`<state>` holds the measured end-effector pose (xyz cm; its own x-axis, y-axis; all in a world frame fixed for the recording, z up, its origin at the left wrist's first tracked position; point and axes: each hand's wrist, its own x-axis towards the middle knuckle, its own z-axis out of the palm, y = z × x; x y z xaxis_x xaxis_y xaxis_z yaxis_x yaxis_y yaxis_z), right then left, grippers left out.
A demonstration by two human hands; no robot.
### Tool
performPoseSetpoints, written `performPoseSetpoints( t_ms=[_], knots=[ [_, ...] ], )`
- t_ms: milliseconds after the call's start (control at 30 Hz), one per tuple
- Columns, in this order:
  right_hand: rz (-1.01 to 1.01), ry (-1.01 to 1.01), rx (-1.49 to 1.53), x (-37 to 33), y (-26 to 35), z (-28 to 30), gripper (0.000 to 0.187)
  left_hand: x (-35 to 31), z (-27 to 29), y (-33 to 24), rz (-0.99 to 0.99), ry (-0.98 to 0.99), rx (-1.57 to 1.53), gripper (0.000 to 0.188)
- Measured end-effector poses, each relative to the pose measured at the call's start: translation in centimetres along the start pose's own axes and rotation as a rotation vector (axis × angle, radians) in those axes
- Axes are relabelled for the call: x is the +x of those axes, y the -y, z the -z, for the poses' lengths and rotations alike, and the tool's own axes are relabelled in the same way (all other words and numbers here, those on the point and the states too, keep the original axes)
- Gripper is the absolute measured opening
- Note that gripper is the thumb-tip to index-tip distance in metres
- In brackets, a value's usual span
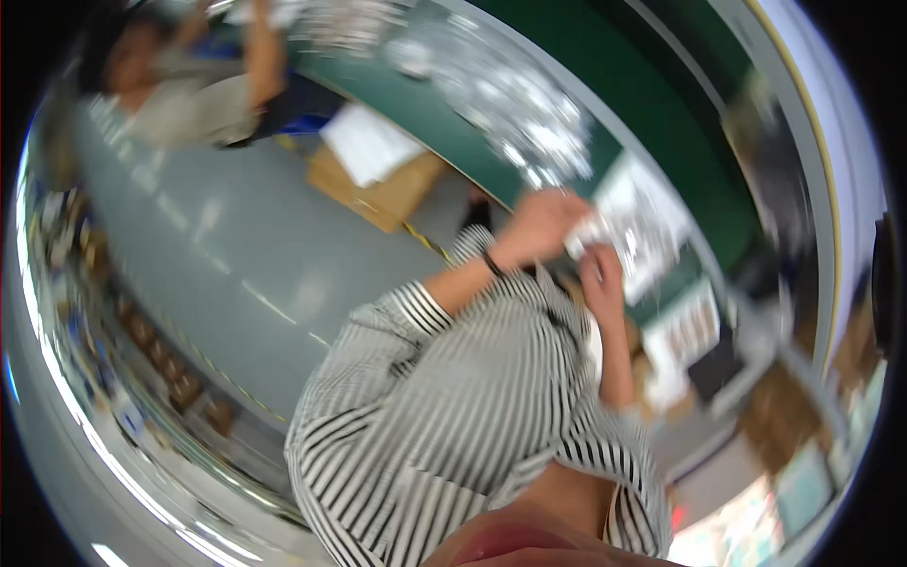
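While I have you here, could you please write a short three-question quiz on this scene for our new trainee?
1. Multiple choice: what colour is the small blurred item between the left hand and the right hand?
A) red
B) whitish
C) dark green

2. True or false: the dark wristband is worn on the right wrist.

3. Fill in the blank: white paper lies on top of the ______ beside the green table.

Key:
1. B, whitish.
2. False; it is on the left wrist.
3. Cardboard box.
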<state>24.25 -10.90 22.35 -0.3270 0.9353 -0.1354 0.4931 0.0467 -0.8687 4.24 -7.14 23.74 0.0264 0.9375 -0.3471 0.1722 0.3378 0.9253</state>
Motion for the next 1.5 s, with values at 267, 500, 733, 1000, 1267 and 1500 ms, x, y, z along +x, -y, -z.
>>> performPoseSetpoints(
  t_ms=[267, 500, 733, 1000, 1267, 1500],
  knots=[
    [-0.255, -0.217, 0.187, -3.2, -5.6, 1.6, 0.023, 0.2, -5.4, 2.9, 0.413, 0.136, -0.645, 0.024],
    [-0.575, -0.288, 0.276, 0.0, -14.9, 1.3, 0.062, -1.6, -8.2, 7.4, 0.656, 0.083, -0.808, 0.024],
    [-0.51, -0.477, 0.348, 0.4, -18.2, 4.0, 0.049, -2.6, -4.3, 10.8, 0.621, 0.042, -0.937, 0.023],
    [-0.753, -0.424, 0.273, -4.5, -14.2, 3.8, 0.033, -1.3, 28.0, 15.8, 0.122, -0.959, -0.488, 0.028],
    [-0.654, -0.371, 0.244, -1.0, -11.1, 2.0, 0.029, 3.5, 37.9, 14.2, 0.206, -0.946, -0.51, 0.093],
    [-0.745, -0.565, 0.299, -3.5, -13.5, 2.4, 0.025, 5.5, 25.4, 20.1, -0.199, -0.242, 0.489, 0.052]
  ],
)
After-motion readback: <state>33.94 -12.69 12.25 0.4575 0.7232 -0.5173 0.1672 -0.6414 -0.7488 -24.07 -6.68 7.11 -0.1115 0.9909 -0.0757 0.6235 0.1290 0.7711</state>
